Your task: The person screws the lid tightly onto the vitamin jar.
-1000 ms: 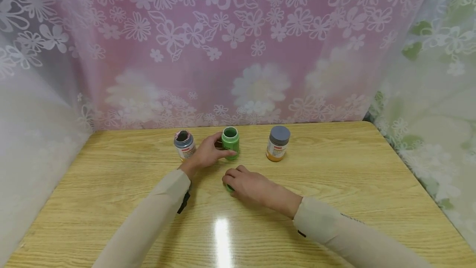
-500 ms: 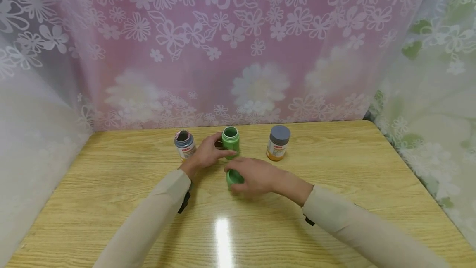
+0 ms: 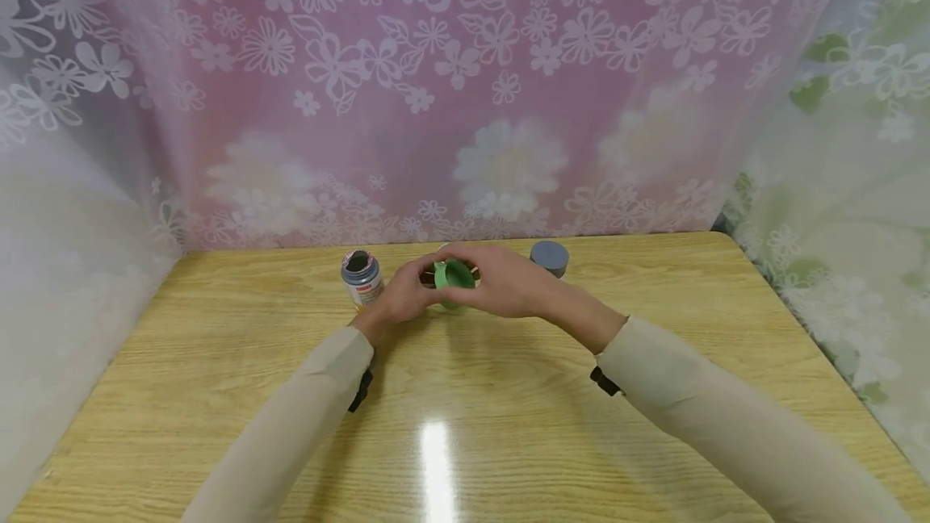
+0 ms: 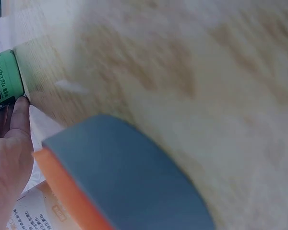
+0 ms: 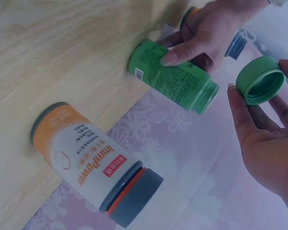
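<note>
A green bottle point(image 5: 175, 79) stands uncapped on the table, mostly hidden in the head view. My left hand point(image 3: 404, 294) grips its side, thumb in front, as the right wrist view shows. The left wrist view catches this hand point(image 4: 12, 153) at the green bottle's base point(image 4: 5, 79). With fingertips and thumb my right hand point(image 3: 501, 279) pinches a green screw cap point(image 5: 261, 80). The cap is tilted, its threaded hollow facing the camera. In the right wrist view a gap separates it from the bottle mouth.
Left of my left hand stands an open white-and-orange bottle point(image 3: 363, 287) with ragged foil at its mouth. A similar bottle point(image 5: 89, 155) with its grey cap on stands to the right, partly behind my right hand. A floral curtain point(image 3: 501, 87) hangs behind the table point(image 3: 508, 426).
My right hand has picked the green cap up off the table and carried it up and away from me, close to the green bottle. The left hand stays around the bottle.
</note>
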`<action>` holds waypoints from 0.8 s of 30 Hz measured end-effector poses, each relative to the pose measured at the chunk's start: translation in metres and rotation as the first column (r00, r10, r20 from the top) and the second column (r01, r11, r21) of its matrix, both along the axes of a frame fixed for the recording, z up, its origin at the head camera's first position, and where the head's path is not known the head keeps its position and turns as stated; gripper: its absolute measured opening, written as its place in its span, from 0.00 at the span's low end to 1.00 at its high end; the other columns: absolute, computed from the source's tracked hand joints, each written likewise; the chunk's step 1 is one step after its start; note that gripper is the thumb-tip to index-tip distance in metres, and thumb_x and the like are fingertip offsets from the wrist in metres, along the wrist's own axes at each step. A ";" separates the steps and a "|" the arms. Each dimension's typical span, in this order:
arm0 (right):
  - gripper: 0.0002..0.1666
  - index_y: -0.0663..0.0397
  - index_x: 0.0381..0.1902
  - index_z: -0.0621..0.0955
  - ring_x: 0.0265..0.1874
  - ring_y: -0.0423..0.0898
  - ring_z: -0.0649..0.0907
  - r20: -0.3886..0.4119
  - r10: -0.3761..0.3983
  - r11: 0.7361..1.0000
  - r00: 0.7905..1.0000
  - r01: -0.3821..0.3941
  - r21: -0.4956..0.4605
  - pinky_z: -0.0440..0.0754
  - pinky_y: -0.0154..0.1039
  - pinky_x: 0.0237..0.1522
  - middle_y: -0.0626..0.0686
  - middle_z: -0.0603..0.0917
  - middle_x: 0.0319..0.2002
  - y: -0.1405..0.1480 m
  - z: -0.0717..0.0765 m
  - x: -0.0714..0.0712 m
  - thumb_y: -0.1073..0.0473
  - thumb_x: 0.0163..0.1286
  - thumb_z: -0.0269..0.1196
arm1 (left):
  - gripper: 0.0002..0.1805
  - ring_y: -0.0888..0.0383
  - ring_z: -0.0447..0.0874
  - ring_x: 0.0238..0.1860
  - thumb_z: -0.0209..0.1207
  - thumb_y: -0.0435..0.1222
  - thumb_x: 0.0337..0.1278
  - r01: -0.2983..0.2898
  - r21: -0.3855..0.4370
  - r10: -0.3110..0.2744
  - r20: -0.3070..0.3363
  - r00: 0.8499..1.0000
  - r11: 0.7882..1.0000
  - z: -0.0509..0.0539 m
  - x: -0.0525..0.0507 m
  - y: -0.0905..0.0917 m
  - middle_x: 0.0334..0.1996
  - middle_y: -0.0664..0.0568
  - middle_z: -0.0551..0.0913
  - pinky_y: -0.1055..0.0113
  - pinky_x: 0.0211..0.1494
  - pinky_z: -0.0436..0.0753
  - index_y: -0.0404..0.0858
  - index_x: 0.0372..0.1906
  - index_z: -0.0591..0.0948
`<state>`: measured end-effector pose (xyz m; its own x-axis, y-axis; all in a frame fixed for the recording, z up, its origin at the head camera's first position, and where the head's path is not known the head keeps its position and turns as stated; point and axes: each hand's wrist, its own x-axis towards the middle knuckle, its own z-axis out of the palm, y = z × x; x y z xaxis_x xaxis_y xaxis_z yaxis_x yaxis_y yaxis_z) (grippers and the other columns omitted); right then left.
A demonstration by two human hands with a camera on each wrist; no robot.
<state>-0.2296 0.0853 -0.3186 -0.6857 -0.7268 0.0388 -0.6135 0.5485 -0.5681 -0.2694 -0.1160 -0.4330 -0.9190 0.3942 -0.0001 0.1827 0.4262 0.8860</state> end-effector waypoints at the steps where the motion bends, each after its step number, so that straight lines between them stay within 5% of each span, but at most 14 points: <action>1: 0.25 0.46 0.62 0.74 0.50 0.44 0.78 0.007 0.002 1.000 1.000 -0.002 -0.018 0.76 0.42 0.49 0.46 0.76 0.57 -0.001 0.001 -0.002 0.46 0.70 0.59 | 0.31 0.51 0.77 0.53 0.63 0.36 0.61 0.006 0.000 -0.006 0.003 1.000 1.000 0.001 0.000 -0.001 0.52 0.46 0.77 0.60 0.51 0.79 0.39 0.68 0.67; 11: 0.20 0.46 0.54 0.78 0.41 0.44 0.80 0.009 -0.048 0.996 0.999 0.048 -0.071 0.79 0.42 0.42 0.46 0.80 0.47 -0.008 0.007 -0.022 0.47 0.67 0.62 | 0.25 0.56 0.78 0.51 0.65 0.41 0.58 0.046 0.042 -0.047 0.028 0.999 0.998 0.001 0.000 -0.002 0.52 0.53 0.77 0.62 0.51 0.79 0.44 0.60 0.74; 18: 0.19 0.48 0.51 0.77 0.47 0.46 0.80 0.008 -0.094 0.986 0.996 0.094 -0.140 0.78 0.45 0.49 0.46 0.79 0.46 -0.010 0.010 -0.036 0.49 0.66 0.64 | 0.31 0.58 0.79 0.50 0.68 0.44 0.54 -0.002 0.036 0.000 0.054 0.999 0.999 -0.001 -0.002 -0.001 0.50 0.55 0.79 0.61 0.51 0.79 0.47 0.63 0.72; 24: 0.20 0.49 0.50 0.75 0.47 0.45 0.80 0.047 -0.127 0.972 0.991 0.133 -0.192 0.79 0.43 0.45 0.47 0.79 0.43 -0.011 0.007 -0.041 0.48 0.65 0.65 | 0.33 0.57 0.78 0.51 0.68 0.43 0.55 0.001 0.034 -0.002 0.050 0.999 0.999 -0.002 -0.002 -0.001 0.51 0.54 0.78 0.61 0.52 0.78 0.47 0.66 0.69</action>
